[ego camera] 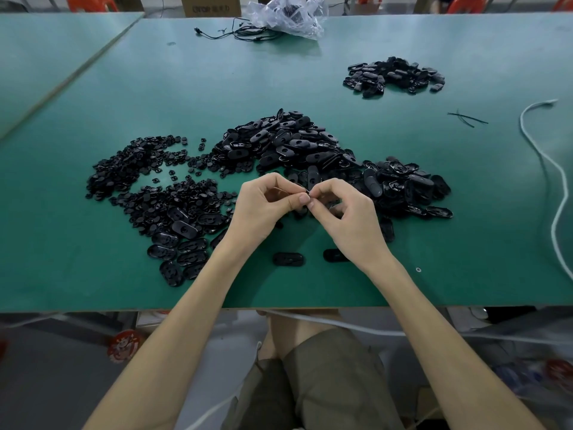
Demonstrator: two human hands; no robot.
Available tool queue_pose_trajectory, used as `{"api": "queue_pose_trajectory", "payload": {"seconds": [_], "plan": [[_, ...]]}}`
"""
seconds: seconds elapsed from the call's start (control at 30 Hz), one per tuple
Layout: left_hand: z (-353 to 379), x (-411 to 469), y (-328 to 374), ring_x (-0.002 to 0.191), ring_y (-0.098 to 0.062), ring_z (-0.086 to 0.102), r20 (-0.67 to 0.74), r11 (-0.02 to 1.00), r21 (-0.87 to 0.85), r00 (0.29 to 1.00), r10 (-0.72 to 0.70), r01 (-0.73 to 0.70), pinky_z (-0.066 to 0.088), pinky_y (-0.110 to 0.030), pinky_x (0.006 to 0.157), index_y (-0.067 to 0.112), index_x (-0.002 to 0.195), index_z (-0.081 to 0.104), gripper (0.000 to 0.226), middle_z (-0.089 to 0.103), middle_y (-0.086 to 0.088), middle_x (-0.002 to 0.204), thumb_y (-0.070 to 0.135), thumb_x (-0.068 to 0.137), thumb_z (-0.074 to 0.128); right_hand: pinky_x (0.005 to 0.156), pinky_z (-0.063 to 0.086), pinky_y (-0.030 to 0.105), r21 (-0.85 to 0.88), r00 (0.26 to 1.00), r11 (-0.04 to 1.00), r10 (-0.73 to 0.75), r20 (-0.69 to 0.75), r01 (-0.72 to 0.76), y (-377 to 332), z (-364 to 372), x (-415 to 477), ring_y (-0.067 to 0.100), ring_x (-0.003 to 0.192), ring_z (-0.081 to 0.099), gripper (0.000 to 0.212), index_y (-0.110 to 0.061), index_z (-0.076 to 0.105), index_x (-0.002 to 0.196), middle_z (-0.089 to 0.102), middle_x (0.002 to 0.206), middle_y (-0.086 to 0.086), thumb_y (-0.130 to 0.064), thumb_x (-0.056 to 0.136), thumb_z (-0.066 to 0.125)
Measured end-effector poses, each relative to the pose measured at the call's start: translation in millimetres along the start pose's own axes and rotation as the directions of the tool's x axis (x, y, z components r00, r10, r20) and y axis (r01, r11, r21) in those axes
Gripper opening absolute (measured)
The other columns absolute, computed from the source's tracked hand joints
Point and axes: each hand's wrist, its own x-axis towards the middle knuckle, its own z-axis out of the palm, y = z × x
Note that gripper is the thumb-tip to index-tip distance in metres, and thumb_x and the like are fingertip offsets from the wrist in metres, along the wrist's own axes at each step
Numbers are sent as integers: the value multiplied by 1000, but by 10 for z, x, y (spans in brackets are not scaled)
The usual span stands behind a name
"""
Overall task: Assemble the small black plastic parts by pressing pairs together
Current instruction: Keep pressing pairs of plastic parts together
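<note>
Between the meeting fingertips, over the green table (93,274), a small black part (307,191) shows only as a dark sliver, mostly hidden. The left hand (263,206) and the right hand (344,212) both pinch it, thumb tips touching. A heap of black oval shells (279,141) lies just beyond the hands, and small round pieces (139,172) spread to the left.

Assembly workshop: heaps of black plastic parts (279,141) are covering a green workbench (186,82); carton (210,6), red stools (90,1) standing behind.
</note>
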Motion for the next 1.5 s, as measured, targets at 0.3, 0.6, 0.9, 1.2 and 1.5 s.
{"api": "queue_pose_trajectory", "payload": {"seconds": [0.3, 0.6, 0.9, 1.2, 1.5], "plan": [[-6, 16, -26, 76, -18, 73, -4, 1000, -9, 1000, -23, 23, 55, -23, 70, 7, 91, 77, 13, 78, -8, 81, 18, 87, 83, 74, 56, 25, 24, 1000, 1000, 1, -17, -1, -14, -12, 12, 11, 85, 68, 5, -19, 71, 96, 71, 95, -4, -14, 98, 72], [-14, 29, -34, 81, -21, 76, -10, 998, -36, 999, 48, -48, 60, -28, 79, 6, 119, 69, 24, 74, -5, 91, -2, 97, 68, 77, 54, 26, 95, 995, 992, 85, -52, -80, 6, -25, 30, 12, 82, 66, 2, -15, 72, 96, 71, 92, -4, -14, 97, 72], [-10, 18, -45, 88, -23, 77, 9, 999, -20, 999, 41, -41, 60, -26, 78, 3, 112, 73, 20, 79, -8, 98, 1, 92, 75, 75, 53, 21, 44, 994, 994, 99, -54, -96, -18, -18, 19, 11, 80, 67, 4, -15, 73, 92, 71, 95, -1, -12, 95, 74], [1, 5, -29, 87, -25, 77, 19, 999, 21, 999, 33, -34, 62, -31, 82, 13, 108, 74, 20, 79, -7, 95, 4, 91, 78, 77, 53, 19, 32, 988, 990, 137, -77, -135, 6, -22, 17, 8, 82, 68, 2, -15, 74, 93, 73, 94, -3, -16, 95, 74], [6, -22, -4, 86, -23, 75, 43, 996, 85, 999, 28, -31, 62, -41, 89, 8, 104, 71, 17, 77, -8, 97, -1, 90, 76, 75, 54, 20, 10, 983, 986, 166, -80, -166, 35, -18, 10, 8, 82, 69, 5, -16, 74, 90, 73, 98, -6, -17, 93, 77]]}}
